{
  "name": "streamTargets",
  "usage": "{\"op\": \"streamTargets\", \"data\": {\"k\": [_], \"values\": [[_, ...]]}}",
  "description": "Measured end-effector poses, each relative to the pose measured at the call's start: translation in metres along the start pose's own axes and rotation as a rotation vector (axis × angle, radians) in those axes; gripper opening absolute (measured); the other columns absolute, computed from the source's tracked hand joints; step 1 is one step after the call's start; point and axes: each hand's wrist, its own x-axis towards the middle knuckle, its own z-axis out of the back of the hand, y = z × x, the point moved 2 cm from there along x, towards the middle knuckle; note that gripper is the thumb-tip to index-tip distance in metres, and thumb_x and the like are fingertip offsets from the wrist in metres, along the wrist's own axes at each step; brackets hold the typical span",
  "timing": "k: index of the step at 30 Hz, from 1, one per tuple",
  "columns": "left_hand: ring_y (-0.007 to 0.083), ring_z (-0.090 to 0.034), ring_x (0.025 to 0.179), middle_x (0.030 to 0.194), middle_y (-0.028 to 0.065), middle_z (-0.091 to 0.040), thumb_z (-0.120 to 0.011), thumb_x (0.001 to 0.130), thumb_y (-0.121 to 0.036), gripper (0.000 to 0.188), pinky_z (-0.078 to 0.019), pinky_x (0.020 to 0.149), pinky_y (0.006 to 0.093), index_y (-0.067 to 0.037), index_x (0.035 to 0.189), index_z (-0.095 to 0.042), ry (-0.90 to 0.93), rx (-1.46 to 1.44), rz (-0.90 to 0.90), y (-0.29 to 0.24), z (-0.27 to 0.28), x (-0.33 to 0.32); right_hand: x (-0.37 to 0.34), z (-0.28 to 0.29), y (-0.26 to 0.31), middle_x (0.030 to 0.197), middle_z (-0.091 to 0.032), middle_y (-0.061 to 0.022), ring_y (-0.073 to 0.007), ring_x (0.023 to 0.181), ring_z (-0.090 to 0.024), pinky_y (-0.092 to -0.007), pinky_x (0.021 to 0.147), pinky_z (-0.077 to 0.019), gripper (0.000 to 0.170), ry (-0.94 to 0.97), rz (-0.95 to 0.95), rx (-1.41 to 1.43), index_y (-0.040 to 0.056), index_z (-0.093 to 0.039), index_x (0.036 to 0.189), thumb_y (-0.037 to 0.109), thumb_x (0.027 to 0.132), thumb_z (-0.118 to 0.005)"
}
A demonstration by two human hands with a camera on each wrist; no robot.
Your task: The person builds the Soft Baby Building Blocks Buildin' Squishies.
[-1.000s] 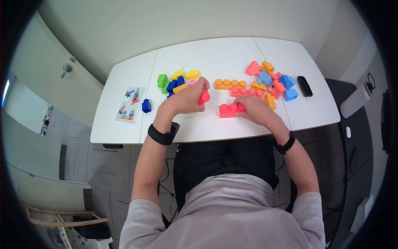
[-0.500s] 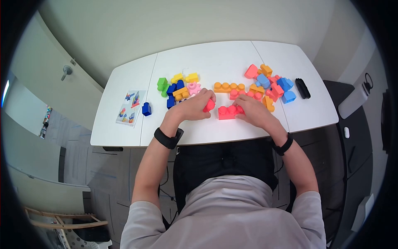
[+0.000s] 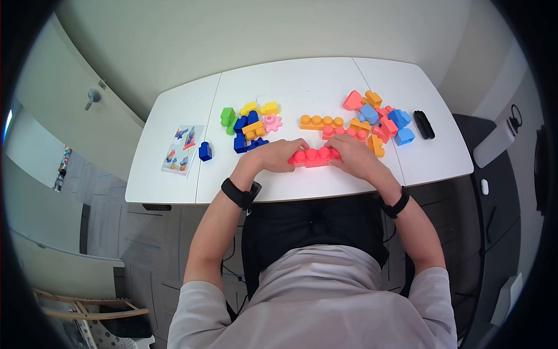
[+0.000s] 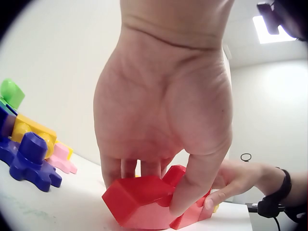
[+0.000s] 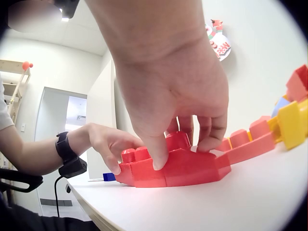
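Observation:
In front of the person, a row of red toy building blocks (image 3: pixel 317 158) with round studs lies on the white table. At its left end the left hand (image 3: pixel 276 156) pinches a red slanted block (image 4: pixel 139 199) between thumb and fingers. That block sits right against the rest of the row. The right hand (image 3: pixel 357 157) grips the row's right part, thumb on the near side of a red block (image 5: pixel 190 168) and fingers on the far side. Just beyond the right hand are a long red block (image 3: pixel 329 132) and a long orange block (image 3: pixel 321 122).
Green, yellow, dark blue and pink blocks cluster at left, with a dark blue gear-shaped piece (image 4: pixel 36 163) nearest the left hand. A lone blue block (image 3: pixel 205 151) lies beside a picture card (image 3: pixel 183 148). Mixed blocks (image 3: pixel 383 122) and a black case (image 3: pixel 424 124) are at right.
The left hand has moved right and toward the person, bringing its red block from beside the row up against the row's left end. The right hand keeps its grip, nearly in place.

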Motion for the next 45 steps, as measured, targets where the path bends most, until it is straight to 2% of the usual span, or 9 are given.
{"op": "streamTargets", "data": {"k": [5, 11, 19, 24, 26, 27, 29, 32, 45], "values": [[0.0371, -0.065, 0.122, 0.138, 0.0204, -0.065, -0.071, 0.086, -0.008, 0.065, -0.0528, 0.099, 0.0422, -0.007, 0.147, -0.049, -0.1, -0.002, -0.138, 0.012, -0.009, 0.005, 0.0, -0.001, 0.0, 0.119, -0.069, -0.0133, -0.0323, 0.114, -0.065, -0.0429, 0.096, -0.0537, 0.038, 0.011, -0.001, 0.012, 0.0058, -0.067, 0.123, 0.015, 0.088, -0.081], [0.0348, -0.061, 0.118, 0.127, 0.0176, -0.059, -0.072, 0.088, -0.01, 0.057, -0.0508, 0.101, 0.0414, -0.006, 0.141, -0.054, -0.083, 0.087, -0.092, 0.014, -0.015, 0.013, 0.001, 0.002, 0.005, 0.12, -0.07, -0.0129, -0.0321, 0.113, -0.067, -0.0435, 0.095, -0.0547, 0.043, 0.022, -0.055, 0.057, 0.0072, -0.067, 0.127, 0.014, 0.087, -0.082], [0.0346, -0.06, 0.12, 0.131, 0.0184, -0.06, -0.076, 0.089, -0.018, 0.062, -0.05, 0.104, 0.0408, -0.007, 0.144, -0.052, -0.099, 0.065, -0.096, 0.008, -0.014, 0.01, 0.001, 0.004, 0.005, 0.121, -0.071, -0.0123, -0.0317, 0.116, -0.066, -0.0428, 0.095, -0.0546, 0.048, 0.035, -0.059, 0.05, 0.0091, -0.066, 0.129, 0.018, 0.086, -0.083], [0.0323, -0.061, 0.123, 0.135, 0.0164, -0.061, -0.077, 0.091, -0.023, 0.062, -0.0486, 0.109, 0.0386, -0.009, 0.146, -0.053, -0.349, 0.111, -0.16, -0.001, 0.003, -0.016, 0.001, 0.035, -0.024, 0.115, -0.072, -0.0108, -0.0307, 0.121, -0.062, -0.0447, 0.098, -0.0531, 0.036, -0.256, -0.088, -0.008, 0.0066, -0.071, 0.115, 0.019, 0.084, -0.083], [0.029, -0.067, 0.112, 0.119, 0.0126, -0.07, -0.075, 0.094, -0.021, 0.039, -0.0527, 0.1, 0.0386, -0.007, 0.129, -0.065, -0.428, 0.046, -0.239, -0.005, 0.018, -0.02, 0.0, 0.038, -0.043, 0.115, -0.071, -0.0106, -0.0309, 0.12, -0.062, -0.0441, 0.097, -0.0534, 0.032, -0.245, -0.134, -0.107, 0.0062, -0.072, 0.113, 0.017, 0.084, -0.082], [0.029, -0.067, 0.112, 0.119, 0.0126, -0.07, -0.075, 0.094, -0.021, 0.039, -0.0527, 0.1, 0.0386, -0.007, 0.129, -0.065, -0.428, 0.046, -0.239, -0.009, 0.023, -0.022, -0.002, 0.036, -0.051, 0.114, -0.071, -0.0104, -0.031, 0.118, -0.063, -0.0434, 0.096, -0.0537, 0.029, -0.236, -0.183, -0.207, 0.0058, -0.073, 0.11, 0.015, 0.084, -0.082], [0.0266, -0.071, 0.098, 0.101, 0.0097, -0.074, -0.072, 0.095, -0.017, 0.018, -0.0546, 0.087, 0.0389, -0.005, 0.108, -0.071, -0.409, 0.042, -0.122, -0.02, 0.033, -0.025, -0.003, 0.031, -0.057, 0.112, -0.071, -0.0104, -0.0314, 0.115, -0.063, -0.0433, 0.095, -0.0538, 0.027, -0.23, -0.189, -0.242, 0.0055, -0.073, 0.109, 0.013, 0.083, -0.08], [0.0264, -0.072, 0.088, 0.09, 0.0091, -0.074, -0.072, 0.095, -0.017, 0.013, -0.0538, 0.078, 0.0381, -0.004, 0.096, -0.07, -0.509, 0.104, -0.201, -0.024, 0.031, -0.029, -0.001, 0.021, -0.068, 0.108, -0.072, -0.0103, -0.0318, 0.11, -0.065, -0.043, 0.092, -0.0541, 0.024, -0.239, -0.186, -0.293, 0.0051, -0.075, 0.106, 0.008, 0.082, -0.078], [0.0253, -0.072, 0.089, 0.094, 0.0083, -0.076, -0.067, 0.096, -0.014, 0.011, -0.055, 0.079, 0.0373, -0.007, 0.102, -0.073, -0.466, 0.135, -0.127, -0.026, 0.03, -0.029, 0.0, 0.021, -0.059, 0.102, -0.071, -0.0135, -0.0349, 0.104, -0.067, -0.0447, 0.085, -0.0558, 0.018, -0.262, -0.229, -0.176, 0.0028, -0.073, 0.1, 0.0, 0.083, -0.073]]}}
